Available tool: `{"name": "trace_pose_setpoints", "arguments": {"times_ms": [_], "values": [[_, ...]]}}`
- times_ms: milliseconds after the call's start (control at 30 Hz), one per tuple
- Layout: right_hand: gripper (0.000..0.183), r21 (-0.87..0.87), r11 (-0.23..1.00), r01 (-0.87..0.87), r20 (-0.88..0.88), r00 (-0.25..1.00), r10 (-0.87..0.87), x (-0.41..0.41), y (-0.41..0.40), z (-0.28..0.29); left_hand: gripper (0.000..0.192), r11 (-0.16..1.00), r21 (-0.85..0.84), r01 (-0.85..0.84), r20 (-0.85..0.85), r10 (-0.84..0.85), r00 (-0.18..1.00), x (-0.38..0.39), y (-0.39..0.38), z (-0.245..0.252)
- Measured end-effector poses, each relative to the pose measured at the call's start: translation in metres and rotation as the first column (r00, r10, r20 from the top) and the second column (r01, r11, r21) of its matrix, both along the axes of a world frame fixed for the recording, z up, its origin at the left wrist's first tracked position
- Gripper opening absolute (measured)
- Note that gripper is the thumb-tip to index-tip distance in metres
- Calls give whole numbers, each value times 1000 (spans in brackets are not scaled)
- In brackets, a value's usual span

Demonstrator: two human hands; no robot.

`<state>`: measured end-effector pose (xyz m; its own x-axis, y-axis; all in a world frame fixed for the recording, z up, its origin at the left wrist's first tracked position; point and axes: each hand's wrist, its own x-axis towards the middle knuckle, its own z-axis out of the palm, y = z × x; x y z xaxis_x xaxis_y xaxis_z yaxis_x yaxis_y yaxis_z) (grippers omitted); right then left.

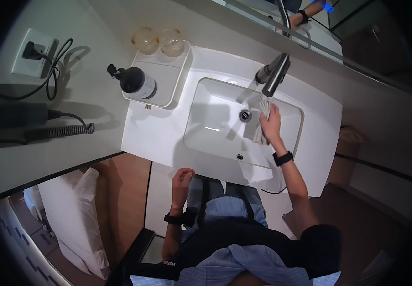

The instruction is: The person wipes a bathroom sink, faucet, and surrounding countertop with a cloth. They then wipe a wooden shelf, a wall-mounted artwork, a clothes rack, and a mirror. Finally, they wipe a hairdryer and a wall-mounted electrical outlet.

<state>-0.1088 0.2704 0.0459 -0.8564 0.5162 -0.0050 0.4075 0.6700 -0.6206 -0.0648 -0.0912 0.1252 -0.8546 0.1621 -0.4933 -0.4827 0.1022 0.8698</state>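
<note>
My right hand (271, 123) grips a bunched whitish cloth (262, 123) inside the white washbasin (209, 123), on its right side. The cloth hangs lengthwise just below the spout of a chrome faucet (276, 75). No water stream can be made out. To the left of the cloth lies the round drain (245, 115). My left hand (183, 177) is held near the front edge of the white countertop (152, 137), its fingers curled together with nothing visible in them. Both wrists wear black bands.
A white tray (161, 82) on the counter's left carries a dark pump bottle (138, 83) and two glasses (171, 42). On the left wall are a socket (34, 53) with a plugged cord and a hair dryer (16, 115). A mirror (320, 39) runs behind the faucet.
</note>
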Motion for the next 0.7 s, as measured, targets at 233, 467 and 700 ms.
{"name": "trace_pose_setpoints", "arguments": {"times_ms": [233,467,700], "values": [[62,187,976,113,-221,973,-71,-102,-77,22,13,991,-128,-36,5,37,999,-19,-64,-8],[61,311,934,174,144,963,-227,-216,-83,5,14,964,-198,-176,58,191,980,-6,-126,-23],[61,389,893,-226,97,974,204,-226,-149,-4,13,983,-160,-88,58,98,993,-22,-111,-20]]}}
